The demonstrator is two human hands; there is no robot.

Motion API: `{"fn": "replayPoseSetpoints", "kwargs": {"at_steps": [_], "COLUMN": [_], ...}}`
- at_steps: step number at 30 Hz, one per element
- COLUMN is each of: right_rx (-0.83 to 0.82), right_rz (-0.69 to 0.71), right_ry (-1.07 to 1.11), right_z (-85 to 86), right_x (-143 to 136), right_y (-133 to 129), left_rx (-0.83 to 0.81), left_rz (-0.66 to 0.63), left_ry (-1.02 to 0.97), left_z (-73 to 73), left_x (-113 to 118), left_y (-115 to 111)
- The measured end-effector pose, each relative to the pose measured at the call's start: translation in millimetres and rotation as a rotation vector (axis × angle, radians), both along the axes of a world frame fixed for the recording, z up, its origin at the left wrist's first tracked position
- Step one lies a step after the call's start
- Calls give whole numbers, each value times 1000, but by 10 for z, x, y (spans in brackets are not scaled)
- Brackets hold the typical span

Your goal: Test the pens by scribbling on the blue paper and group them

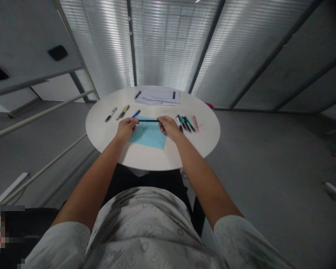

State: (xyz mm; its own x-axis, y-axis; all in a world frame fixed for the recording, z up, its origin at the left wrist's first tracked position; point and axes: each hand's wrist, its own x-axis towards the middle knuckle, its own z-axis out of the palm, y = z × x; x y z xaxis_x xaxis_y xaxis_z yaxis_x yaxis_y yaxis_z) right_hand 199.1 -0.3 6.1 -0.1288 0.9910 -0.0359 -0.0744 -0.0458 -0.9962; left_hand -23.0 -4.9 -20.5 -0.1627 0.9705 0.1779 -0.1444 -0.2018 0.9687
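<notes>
- You pinch a slim dark rod near its ends, your left hand and right hand each closed on it with thumb and fingers.
- The rod lies directly between them, long axis running left to right, neither hand nearer.
- It crosses the far part of a blue sheet on a round white table.

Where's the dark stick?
Head view, centre: the stick is held between the left hand and right hand, over the far part of the light-blue sheet.
</notes>
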Motion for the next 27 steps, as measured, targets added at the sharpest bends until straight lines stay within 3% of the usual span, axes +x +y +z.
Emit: {"fn": "replayPoseSetpoints", "kwargs": {"at_steps": [10,19,27], "right_rx": [101,43,80], "right_rz": [12,61,3], "right_ry": [-42,-71,-30], "right_z": [-16,-28,-47], "right_x": [-21,-18,-30], "right_y": [14,-23,40], "left_rx": [-9,0,-10], "left_rz": [57,54,65], "left_ry": [-5,-25,-18], "left_z": [-21,-10,-35], "left_x": [24,28,13], "left_y": [31,20,42]}}
